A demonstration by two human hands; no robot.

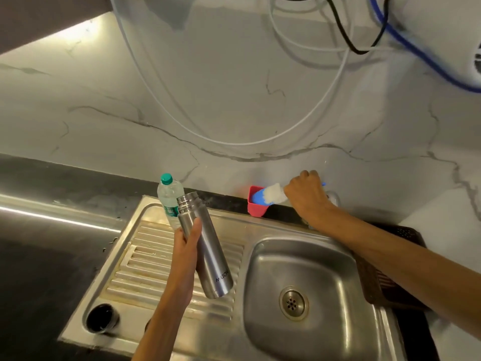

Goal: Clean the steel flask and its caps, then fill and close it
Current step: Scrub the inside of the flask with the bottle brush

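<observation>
Left hand [186,246] grip around uncapped flask [205,254], right hand [307,195] on brush [270,195]

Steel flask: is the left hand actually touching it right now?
Touching. The head view shows the left hand wrapped around the steel flask, thumb pressed along its side, holding it tilted above the sink drainboard.

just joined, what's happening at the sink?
A person is washing up. The left hand holds an uncapped steel flask, tilted, above the sink's drainboard. The right hand grips a blue and white bottle brush whose head sits at the red holder by the wall. A plastic water bottle stands behind the flask. No water visibly running.
</observation>
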